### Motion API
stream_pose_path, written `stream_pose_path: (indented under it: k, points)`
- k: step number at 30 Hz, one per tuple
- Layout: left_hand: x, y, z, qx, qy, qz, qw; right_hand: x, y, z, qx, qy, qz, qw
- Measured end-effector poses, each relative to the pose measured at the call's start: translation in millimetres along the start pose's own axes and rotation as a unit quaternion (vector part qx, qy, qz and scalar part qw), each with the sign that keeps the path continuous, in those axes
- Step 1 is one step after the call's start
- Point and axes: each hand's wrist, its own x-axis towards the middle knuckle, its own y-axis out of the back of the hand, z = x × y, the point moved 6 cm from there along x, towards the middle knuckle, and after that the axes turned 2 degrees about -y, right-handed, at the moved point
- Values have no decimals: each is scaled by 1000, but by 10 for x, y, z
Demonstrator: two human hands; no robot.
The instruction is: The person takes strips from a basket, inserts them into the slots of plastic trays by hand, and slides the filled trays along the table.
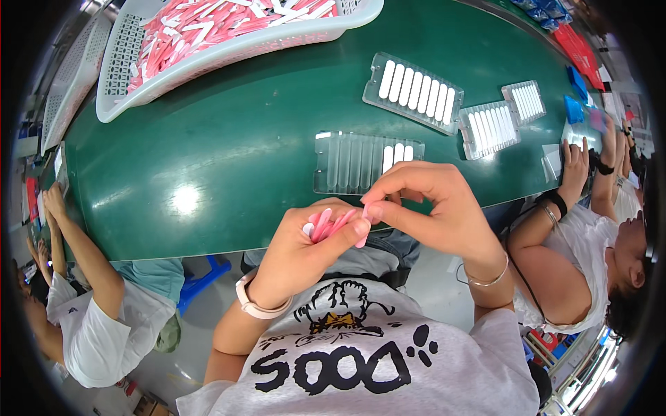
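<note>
A small bunch of pink-and-white plastic strips lies in my left hand, whose fingers are closed around them. My right hand meets it, thumb and forefinger pinching the end of one pink strip. Just beyond both hands, a clear slotted tray rests on the green table. Several white rounded strips fill slots at that tray's right end, partly behind my right hand, while its left slots hold none. The inner fingers of my left hand are hidden.
A grey plastic basket heaped with pink and white strips stands at the far left. Farther right lie a clear tray filled with white strips and two smaller-looking filled trays. Other people sit at both ends of the green table.
</note>
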Motion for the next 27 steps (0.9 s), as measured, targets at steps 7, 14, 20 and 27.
stream_pose_path:
  k: [7,14,20,27]
  points:
    - [-28,68,-52,-200,44,-1,979,-116,134,-91,-310,233,233,892]
    - [-97,100,-55,-227,40,-16,973,-253,-200,14,-464,171,188,849]
    - [-122,98,-70,-164,-4,14,986,-188,-133,-64,-456,152,180,858]
    - [-169,-20,-34,-109,55,-106,987,-96,-181,-31,-11,194,13,981]
